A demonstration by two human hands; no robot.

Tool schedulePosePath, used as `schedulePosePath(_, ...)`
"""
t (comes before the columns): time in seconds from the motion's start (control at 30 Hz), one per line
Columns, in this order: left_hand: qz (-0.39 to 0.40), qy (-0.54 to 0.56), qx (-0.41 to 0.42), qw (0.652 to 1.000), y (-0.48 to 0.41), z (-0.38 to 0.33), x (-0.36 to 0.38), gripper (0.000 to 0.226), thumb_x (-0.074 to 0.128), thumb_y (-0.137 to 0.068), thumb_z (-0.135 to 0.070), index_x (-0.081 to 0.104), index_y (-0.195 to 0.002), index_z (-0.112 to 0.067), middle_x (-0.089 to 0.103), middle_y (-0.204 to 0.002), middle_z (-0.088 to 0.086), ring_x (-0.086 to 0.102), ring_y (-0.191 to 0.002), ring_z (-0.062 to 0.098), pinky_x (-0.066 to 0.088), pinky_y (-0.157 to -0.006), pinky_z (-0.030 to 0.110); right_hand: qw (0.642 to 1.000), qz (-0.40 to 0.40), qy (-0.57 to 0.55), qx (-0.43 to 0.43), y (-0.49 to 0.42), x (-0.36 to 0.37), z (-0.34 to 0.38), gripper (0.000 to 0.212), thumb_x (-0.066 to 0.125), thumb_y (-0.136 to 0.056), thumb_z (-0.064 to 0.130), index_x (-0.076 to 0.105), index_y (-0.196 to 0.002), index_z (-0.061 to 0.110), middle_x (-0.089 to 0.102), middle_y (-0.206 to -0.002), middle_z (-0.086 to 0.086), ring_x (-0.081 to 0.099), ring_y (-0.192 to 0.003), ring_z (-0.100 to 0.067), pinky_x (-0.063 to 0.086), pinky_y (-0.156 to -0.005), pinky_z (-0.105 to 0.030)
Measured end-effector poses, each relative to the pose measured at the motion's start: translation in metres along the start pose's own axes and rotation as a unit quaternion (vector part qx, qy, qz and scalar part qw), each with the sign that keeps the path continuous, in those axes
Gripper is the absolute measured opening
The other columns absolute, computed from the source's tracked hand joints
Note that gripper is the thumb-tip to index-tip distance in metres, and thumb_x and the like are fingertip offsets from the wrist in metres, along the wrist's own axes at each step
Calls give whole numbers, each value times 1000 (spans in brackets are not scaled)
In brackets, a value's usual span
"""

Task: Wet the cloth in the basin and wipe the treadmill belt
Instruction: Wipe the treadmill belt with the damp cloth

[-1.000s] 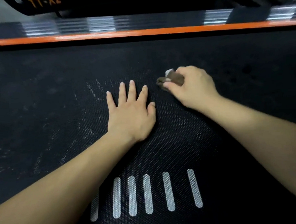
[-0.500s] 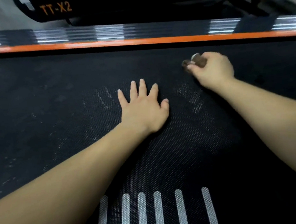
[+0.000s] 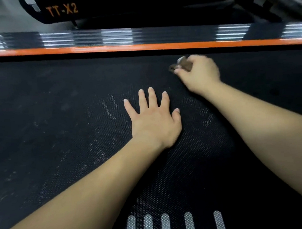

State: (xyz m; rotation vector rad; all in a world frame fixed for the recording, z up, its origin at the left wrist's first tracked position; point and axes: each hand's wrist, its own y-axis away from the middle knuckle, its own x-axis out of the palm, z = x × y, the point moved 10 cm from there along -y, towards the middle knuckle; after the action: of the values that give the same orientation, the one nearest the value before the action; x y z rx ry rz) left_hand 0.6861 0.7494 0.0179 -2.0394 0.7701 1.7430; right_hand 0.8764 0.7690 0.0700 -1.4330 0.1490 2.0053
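Observation:
The black textured treadmill belt (image 3: 62,119) fills most of the view, with pale dusty streaks near its middle. My right hand (image 3: 200,74) is closed around a small bunched brown cloth (image 3: 182,65) and presses it on the belt close to the far edge. Only a bit of the cloth shows past my fingers. My left hand (image 3: 154,121) lies flat on the belt with fingers spread, palm down, nearer to me and to the left of the cloth. No basin is in view.
An orange stripe (image 3: 142,46) and a ribbed side rail (image 3: 89,38) run along the belt's far edge. Behind them sits a dark housing marked TT-X2 (image 3: 61,10). Several white bars (image 3: 165,225) are printed on the belt near me.
My right hand carried the cloth away from me to the far edge of the belt, and has since drifted slightly left along it. The left hand stayed flat in place.

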Motion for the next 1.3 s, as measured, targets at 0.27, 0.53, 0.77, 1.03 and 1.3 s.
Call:
schedulePosePath(0.27,-10,-15,5,1000,0,-1,2,69,10,-98,-59,3,-160,-29,-8,-169,10,-17,-153,34,-13,-113,69,998,-21,-7,66,-40,-6,-24,40,63,-83,58,69,-107,26,71,-105,-2,65,-102,-29,49,-82,-34)
schedulePosePath(0.53,-25,-2,13,1000,2,0,-1,69,11,-98,-59,5,-160,-30,-6,-169,10,-17,-153,33,-12,-114,68,999,32,-23,-30,-46,13,2,40,69,-76,60,71,-102,29,71,-96,2,64,-95,-24,47,-76,-33)
schedulePosePath(0.77,-21,-9,8,1000,1,-3,-1,68,12,-98,-58,5,-159,-29,-6,-169,10,-17,-153,33,-11,-114,69,999,5,-40,11,-53,3,-21,35,72,-76,58,69,-89,25,71,-91,-2,64,-90,-27,47,-73,-32)
schedulePosePath(1.03,-10,-14,-6,1000,-1,-13,0,72,11,-97,-64,0,-159,-30,-11,-166,18,-21,-150,41,-13,-112,71,996,-28,-9,79,-62,-32,-81,40,67,-80,56,71,-105,26,72,-99,-4,66,-99,-30,47,-76,-32)
schedulePosePath(1.3,-19,-18,13,1000,-1,-14,3,71,9,-96,-66,0,-159,-34,-10,-167,16,-20,-151,39,-12,-115,68,999,-4,38,23,-42,-33,-79,39,65,-81,60,70,-101,27,71,-98,-6,64,-97,-33,47,-77,-36)
